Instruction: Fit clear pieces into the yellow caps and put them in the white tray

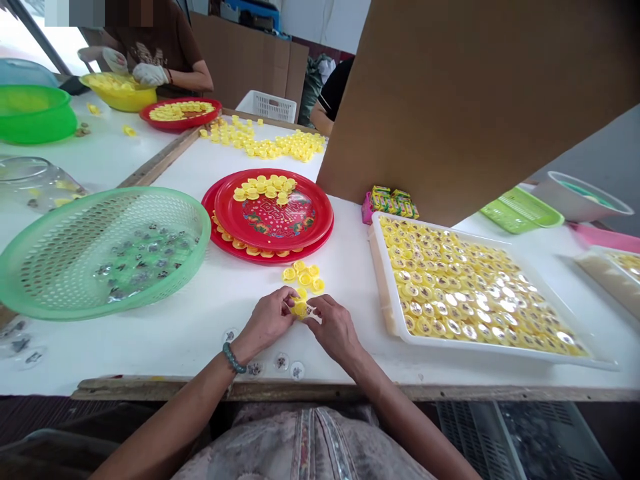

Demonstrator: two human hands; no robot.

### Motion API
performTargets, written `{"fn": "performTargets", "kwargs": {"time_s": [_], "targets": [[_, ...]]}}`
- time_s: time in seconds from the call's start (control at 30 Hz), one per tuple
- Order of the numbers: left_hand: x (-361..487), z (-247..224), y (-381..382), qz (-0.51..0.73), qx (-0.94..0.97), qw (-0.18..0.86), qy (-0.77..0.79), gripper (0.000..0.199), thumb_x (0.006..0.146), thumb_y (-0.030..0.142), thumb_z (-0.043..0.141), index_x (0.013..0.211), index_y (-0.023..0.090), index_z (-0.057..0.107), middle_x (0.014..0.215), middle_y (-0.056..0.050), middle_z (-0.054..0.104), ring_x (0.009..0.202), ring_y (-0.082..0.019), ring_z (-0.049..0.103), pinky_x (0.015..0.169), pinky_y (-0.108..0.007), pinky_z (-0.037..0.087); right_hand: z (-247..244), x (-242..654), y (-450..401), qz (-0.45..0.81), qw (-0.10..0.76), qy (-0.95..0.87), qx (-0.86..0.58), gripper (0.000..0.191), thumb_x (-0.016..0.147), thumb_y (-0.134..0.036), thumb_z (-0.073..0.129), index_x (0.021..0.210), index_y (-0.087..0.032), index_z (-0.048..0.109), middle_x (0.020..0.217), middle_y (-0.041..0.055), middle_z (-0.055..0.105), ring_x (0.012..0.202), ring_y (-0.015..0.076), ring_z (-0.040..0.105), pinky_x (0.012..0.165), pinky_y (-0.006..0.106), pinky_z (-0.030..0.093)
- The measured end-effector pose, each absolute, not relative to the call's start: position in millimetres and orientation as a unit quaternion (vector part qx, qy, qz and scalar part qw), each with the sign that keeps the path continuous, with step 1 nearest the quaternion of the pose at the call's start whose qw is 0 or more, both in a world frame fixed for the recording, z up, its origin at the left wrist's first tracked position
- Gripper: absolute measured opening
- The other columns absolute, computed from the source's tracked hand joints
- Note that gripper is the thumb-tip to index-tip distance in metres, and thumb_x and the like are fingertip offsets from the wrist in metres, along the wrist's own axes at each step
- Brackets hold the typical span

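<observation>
My left hand (270,325), with a beaded bracelet at its wrist, pinches a small round yellow plastic cap (299,308) above the table's near side. Close against it, the fingers of my right hand (334,327) are closed on a small clear disc (311,311), partly hidden by the fingertips. Just beyond my hands lie several loose yellow caps (303,272). Clear discs with dark printed marks (281,362) rest near the table edge, below and beside my left hand. Whether the clear disc touches the held cap, I cannot make out.
Red trays (320,233) with yellow caps stand ahead, a green basket (197,267) of clear discs at left. A white tray (395,320) of filled caps lies right, beside an upright cardboard sheet (450,100). A gloved co-worker (170,50) sits at far left.
</observation>
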State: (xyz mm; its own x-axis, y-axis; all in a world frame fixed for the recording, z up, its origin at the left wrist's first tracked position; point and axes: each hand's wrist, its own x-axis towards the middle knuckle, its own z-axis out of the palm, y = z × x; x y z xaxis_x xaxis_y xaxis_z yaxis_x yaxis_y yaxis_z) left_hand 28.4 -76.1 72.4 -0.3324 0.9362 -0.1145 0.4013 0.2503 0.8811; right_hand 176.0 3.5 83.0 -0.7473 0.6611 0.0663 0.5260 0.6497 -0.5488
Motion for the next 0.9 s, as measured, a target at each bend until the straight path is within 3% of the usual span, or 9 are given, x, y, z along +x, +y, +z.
{"fn": "performTargets", "kwargs": {"time_s": [0.3, 0.5, 0.9], "targets": [[35, 64, -79, 0.465, 0.414, 0.405, 0.670, 0.029, 0.062, 0.008, 0.054, 0.090, 0.019, 0.057, 0.080, -0.001, 0.065, 0.074, -0.014, 0.063, 0.068, -0.026, 0.050, 81, 174, 9, 0.241, 0.124, -0.922, -0.278, 0.022, 0.073, -0.009, 0.064, 0.092, -0.020, 0.065, 0.088, 0.0031, 0.063, 0.073, 0.0142, 0.060, 0.062, 0.022, 0.043], [39, 57, -77, 0.490, 0.372, 0.427, 0.663, 0.022, 0.063, 0.013, 0.058, 0.085, 0.018, 0.058, 0.078, -0.002, 0.066, 0.073, -0.015, 0.064, 0.068, -0.027, 0.051, 78, 178, 11, 0.245, 0.124, -0.922, -0.274, 0.024, 0.073, -0.008, 0.064, 0.093, -0.021, 0.065, 0.091, 0.0035, 0.065, 0.078, 0.0152, 0.062, 0.068, 0.023, 0.045], [51, 56, -75, 0.513, 0.294, 0.460, 0.663, 0.019, 0.063, 0.023, 0.067, 0.079, 0.017, 0.057, 0.075, -0.003, 0.067, 0.068, -0.014, 0.063, 0.064, -0.025, 0.050, 84, 180, 17, 0.202, 0.073, -0.955, -0.205, 0.013, 0.072, -0.006, 0.065, 0.072, -0.020, 0.066, 0.072, 0.0006, 0.062, 0.071, 0.0135, 0.057, 0.058, 0.021, 0.037]]}}
